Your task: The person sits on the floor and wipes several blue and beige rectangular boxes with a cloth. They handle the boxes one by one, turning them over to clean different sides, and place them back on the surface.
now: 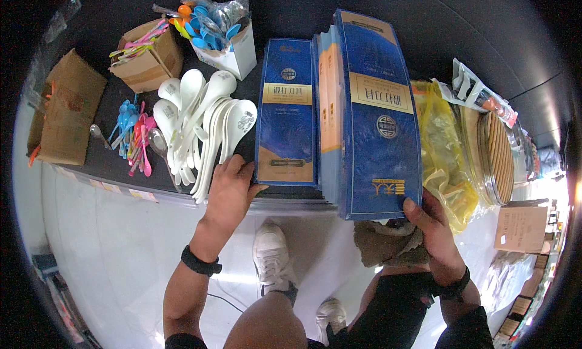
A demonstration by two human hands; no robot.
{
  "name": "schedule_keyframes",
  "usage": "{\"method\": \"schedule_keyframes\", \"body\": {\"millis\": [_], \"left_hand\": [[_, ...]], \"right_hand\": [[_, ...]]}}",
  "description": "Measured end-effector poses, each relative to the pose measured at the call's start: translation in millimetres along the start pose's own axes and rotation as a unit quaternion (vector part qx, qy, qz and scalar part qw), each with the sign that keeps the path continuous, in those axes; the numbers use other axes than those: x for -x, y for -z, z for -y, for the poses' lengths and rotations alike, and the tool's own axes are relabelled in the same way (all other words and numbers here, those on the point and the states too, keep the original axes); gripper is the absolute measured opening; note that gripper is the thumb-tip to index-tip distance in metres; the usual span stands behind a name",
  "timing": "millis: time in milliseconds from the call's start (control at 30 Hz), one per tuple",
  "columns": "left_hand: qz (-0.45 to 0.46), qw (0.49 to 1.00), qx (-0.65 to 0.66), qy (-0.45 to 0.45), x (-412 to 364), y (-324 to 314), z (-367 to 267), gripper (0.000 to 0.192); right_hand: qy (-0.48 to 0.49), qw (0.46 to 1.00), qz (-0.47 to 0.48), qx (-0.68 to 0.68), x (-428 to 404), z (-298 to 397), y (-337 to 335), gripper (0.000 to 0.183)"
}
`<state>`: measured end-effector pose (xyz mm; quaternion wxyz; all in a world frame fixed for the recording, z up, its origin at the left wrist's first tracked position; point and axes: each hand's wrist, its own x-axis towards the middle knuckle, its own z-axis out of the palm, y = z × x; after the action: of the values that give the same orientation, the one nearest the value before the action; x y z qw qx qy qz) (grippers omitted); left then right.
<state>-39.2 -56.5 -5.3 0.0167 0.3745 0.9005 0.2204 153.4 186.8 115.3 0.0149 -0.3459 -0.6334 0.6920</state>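
Observation:
My right hand (434, 226) grips the lower right corner of a large blue knife box (382, 167), thumb on its face and fingers largely hidden behind. That box is tilted and stands in front of several similar boxes, whose blue and orange sides (329, 99) show at its left. A narrower blue box (286, 135) with a cream band lies beside them on the black shelf (122, 174). At its lower left corner is my left hand (232, 180), thumb touching the bottom edge and fingers bent beside it. White ceramic-looking spoons (213, 108) lie piled just beyond those fingers.
Small coloured spoons (136, 135) lie to the left, near cardboard boxes (75, 108). A white carton (241, 53) of blue spoons stands behind. Yellow plastic wrapping (439, 153) and round wooden boards (498, 158) are at right. A torn cardboard carton (386, 244) sits below the knife box.

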Motion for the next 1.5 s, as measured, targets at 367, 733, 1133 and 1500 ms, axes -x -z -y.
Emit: {"method": "schedule_keyframes", "body": {"millis": [367, 733, 1133, 1500], "left_hand": [[-0.097, 0.994, -0.005, 0.040, 23.1, 11.7, -14.5, 0.043], [-0.036, 0.773, 0.614, 0.156, 64.2, 70.7, -42.5, 0.061], [0.005, 0.779, 0.588, 0.218, 50.7, 36.6, -15.8, 0.056], [-0.289, 0.727, 0.594, 0.187, 162.5, 62.1, 77.0, 0.062]], "right_hand": [[-0.096, 0.989, -0.001, -0.115, 48.4, -6.0, -22.5, 0.053], [-0.024, 0.983, 0.151, -0.102, 9.3, -33.9, -113.8, 0.049], [0.002, 0.983, 0.098, -0.155, -21.7, -78.1, -143.3, 0.048], [0.128, 0.915, 0.382, 0.033, -18.8, -54.2, -94.7, 0.060]]}}
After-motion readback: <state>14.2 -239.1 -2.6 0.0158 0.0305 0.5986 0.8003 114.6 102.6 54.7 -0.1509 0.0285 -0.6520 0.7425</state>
